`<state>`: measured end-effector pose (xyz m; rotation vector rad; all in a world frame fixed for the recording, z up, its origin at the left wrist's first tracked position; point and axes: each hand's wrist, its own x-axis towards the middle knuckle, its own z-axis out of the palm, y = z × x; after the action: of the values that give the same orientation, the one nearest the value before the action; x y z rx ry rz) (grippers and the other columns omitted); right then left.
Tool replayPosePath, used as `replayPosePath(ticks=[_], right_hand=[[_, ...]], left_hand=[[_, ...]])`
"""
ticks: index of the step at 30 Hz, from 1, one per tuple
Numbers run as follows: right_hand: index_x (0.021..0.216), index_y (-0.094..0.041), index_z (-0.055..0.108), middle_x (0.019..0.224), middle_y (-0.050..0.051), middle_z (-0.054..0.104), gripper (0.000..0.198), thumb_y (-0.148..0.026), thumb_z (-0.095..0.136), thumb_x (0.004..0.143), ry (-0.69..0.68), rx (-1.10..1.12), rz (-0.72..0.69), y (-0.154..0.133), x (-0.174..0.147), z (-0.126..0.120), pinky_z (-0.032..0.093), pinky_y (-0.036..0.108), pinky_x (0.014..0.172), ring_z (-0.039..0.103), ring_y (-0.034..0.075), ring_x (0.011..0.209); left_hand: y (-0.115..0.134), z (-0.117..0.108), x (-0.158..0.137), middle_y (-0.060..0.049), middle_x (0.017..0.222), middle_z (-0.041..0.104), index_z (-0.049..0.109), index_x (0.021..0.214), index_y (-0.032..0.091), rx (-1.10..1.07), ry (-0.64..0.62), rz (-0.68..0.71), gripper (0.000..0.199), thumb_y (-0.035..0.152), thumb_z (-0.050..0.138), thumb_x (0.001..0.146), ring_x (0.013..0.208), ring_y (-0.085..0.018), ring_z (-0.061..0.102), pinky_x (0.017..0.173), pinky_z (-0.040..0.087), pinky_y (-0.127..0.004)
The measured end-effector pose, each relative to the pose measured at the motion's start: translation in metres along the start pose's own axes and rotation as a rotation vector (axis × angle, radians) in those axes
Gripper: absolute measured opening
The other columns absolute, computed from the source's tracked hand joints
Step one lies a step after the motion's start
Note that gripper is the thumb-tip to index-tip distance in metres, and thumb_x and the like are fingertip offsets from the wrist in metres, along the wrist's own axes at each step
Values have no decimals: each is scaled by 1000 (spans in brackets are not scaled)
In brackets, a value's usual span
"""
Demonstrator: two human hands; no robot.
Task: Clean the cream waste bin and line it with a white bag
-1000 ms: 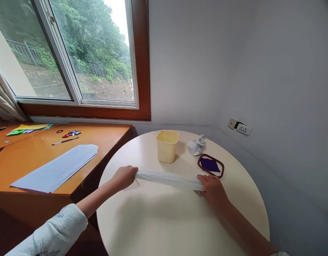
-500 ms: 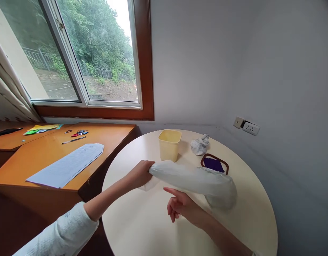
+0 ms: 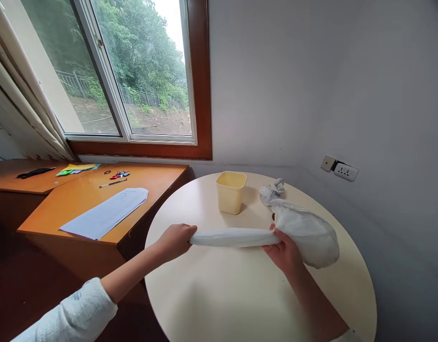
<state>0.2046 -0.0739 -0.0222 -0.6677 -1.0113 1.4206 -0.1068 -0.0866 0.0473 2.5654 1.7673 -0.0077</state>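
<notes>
Across the frame's lower middle, I see the left hand [image 3: 178,241] clenched on a long, translucent white plastic bag [image 3: 236,237], apparently to hold it taut against the right hand [image 3: 285,254], pinched round it where it balloons.

Free room over near tabletop [image 3: 233,294], bag [image 3: 240,237] and bin [image 3: 230,198] beyond.

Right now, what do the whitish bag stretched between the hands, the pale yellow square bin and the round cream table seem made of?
Whitish bag: probably thin plastic film, slightly shiny; translucent, creased, puffed out at one end.
Pale yellow square bin: likely moulded plastic, smooth; rounded corners suggest it.
Round cream table: perhaps laminate, smooth, faintly glossy where light reflects; core hidden.
</notes>
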Motion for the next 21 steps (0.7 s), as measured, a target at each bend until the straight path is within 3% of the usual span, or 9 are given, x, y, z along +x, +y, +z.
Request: replayPosePath(ticks=[3,8,15,21], right_hand=[[64,-22,50,44,-10,25,17,-33,57,75,106,140,-27,-3,5,-4,44,25,52,25,7,39],[67,-19,52,48,-11,36,13,-20,65,69,262,447,20,-14,7,-7,39,18,45,23,2,37],[67,-19,51,43,-11,37,13,-18,64,72,290,599,-7,-21,9,-11,46,21,56,41,4,43],[68,-20,52,46,-9,42,12,-17,64,70,341,639,-29,-27,10,-18,49,25,60,48,7,50]], left_hand=[[-2,3,3,-2,62,55,43,62,20,-25,20,-33,14,7,44,64,57,-19,53,49,27,-26],[-9,9,7,0,64,52,39,63,21,-127,101,-104,12,11,43,69,57,-17,50,49,26,-25],[-29,20,16,2,59,47,38,63,20,-377,236,-213,14,21,40,77,53,-12,43,50,29,-23],[-20,25,43,4,54,41,38,60,20,-594,340,-243,21,32,41,77,52,-12,44,49,32,-23]])
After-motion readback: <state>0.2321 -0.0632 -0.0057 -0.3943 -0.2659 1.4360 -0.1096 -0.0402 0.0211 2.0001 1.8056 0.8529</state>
